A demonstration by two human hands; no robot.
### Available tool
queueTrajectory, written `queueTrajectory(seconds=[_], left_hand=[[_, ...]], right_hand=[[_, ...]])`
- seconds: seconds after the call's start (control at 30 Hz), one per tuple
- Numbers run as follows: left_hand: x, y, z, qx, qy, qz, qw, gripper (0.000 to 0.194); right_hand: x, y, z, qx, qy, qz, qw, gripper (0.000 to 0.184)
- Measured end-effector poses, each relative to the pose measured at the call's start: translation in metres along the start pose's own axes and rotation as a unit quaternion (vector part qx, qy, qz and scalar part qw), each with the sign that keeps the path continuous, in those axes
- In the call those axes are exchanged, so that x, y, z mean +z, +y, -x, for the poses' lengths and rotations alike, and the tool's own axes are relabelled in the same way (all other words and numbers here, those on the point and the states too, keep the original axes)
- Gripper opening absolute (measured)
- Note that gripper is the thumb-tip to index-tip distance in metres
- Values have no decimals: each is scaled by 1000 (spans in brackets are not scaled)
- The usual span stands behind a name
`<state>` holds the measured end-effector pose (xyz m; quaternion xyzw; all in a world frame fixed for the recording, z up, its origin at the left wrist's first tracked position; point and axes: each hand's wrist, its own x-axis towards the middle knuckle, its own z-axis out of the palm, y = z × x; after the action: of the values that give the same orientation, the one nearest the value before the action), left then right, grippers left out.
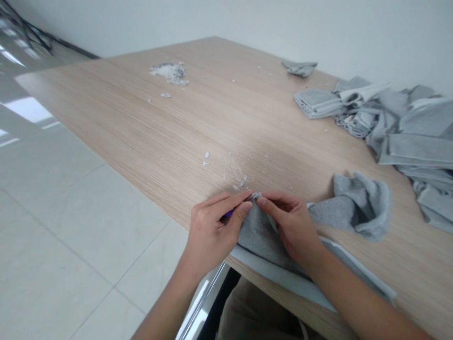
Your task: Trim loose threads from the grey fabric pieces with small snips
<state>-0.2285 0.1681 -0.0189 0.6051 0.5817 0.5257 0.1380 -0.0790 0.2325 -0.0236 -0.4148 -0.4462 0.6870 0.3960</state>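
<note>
A piece of grey knit cloth point(264, 233) lies along the near edge of the table, its upper edge bunched up between my fingertips. My left hand point(217, 222) pinches that edge between thumb and forefinger. Inside its palm a small purple object point(228, 214) shows, mostly hidden by the fingers, so its kind is unclear. Close beside it, my right hand point(290, 219) pinches the same edge, thumb against fingers. Loose white threads and lint bits point(242, 182) lie on the table just beyond my fingertips.
Crumpled grey cloth point(364, 208) lies right of my hands. Stacks of folded grey cloth point(417, 151) fill the right side, with one small piece point(300, 68) farther back. A heap of white scraps point(171, 73) sits at the far left of the wooden table point(141, 123).
</note>
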Motion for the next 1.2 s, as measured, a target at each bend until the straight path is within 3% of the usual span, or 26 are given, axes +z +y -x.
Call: queueTrajectory(seconds=[0.6,0.83,1.2], left_hand=[[2,-4,-6,-78,8,12,997,14],[2,-10,-5,-98,104,-36,989,21],[-11,-5,2,20,-11,56,998,21]], right_hand=[[5,3,-1,-43,30,31,998,11],[0,7,-2,-21,27,19,999,16],[-4,-1,-3,21,-45,-86,995,21]])
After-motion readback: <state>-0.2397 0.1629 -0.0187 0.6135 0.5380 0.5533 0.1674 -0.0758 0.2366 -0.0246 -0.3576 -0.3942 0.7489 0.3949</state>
